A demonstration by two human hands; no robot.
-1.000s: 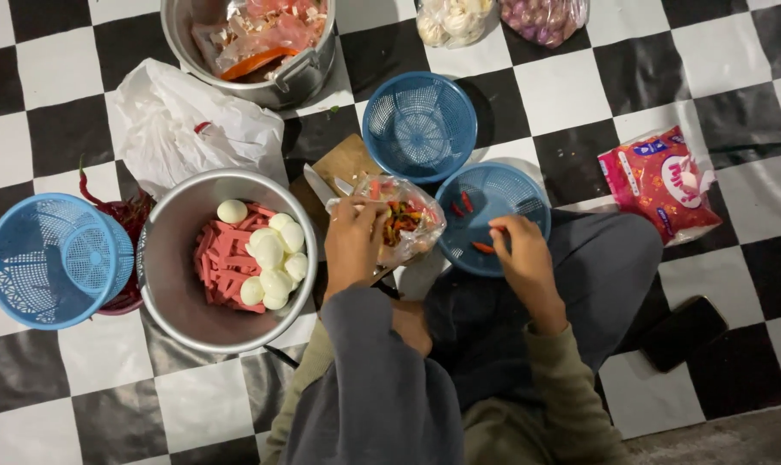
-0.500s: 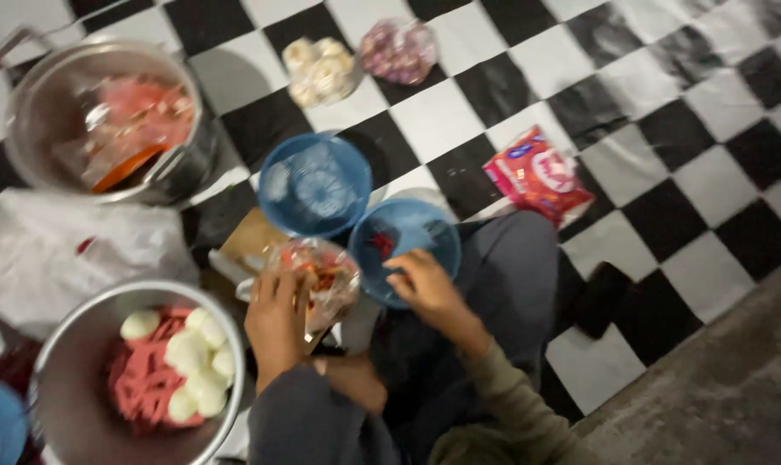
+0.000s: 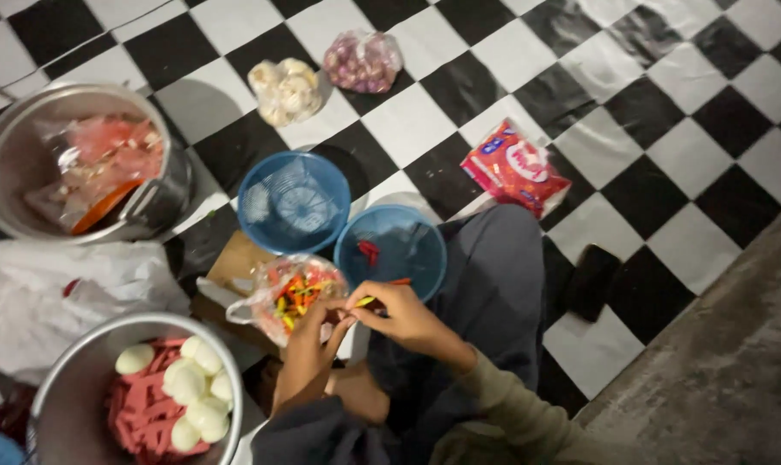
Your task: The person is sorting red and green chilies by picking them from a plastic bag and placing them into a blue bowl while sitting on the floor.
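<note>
Black-and-white checkered floor, person seated on it, viewed from above.

Right hand: fingers pinched together on a small yellow-orange chilli, held just above the near rim of a round blue plastic bowl. Left hand: fingertips meet the right hand's at the chilli; thumb and forefinger closed toward it (whether they actually grip the chilli or only touch it, I cannot tell). Both hands sit over the person's lap, dark grey trouser leg to the right.

Just left of the hands: clear plastic bag of mixed red, orange and green chillies, open, lying on a piece of brown cardboard. The blue bowl holds a few red chilli pieces. Touching it at upper left, a round blue plastic colander.

Further out: lower left, a steel pot of pink sausage sticks and peeled white eggs. Upper left, a larger steel pot with handles holding clear bags of red and orange contents. Between the pots, a crumpled white plastic bag. Top centre, a clear bag of garlic beside a clear bag of shallots. Right of the bowls, a red-and-white printed snack packet. Bare concrete strip at lower right.
</note>
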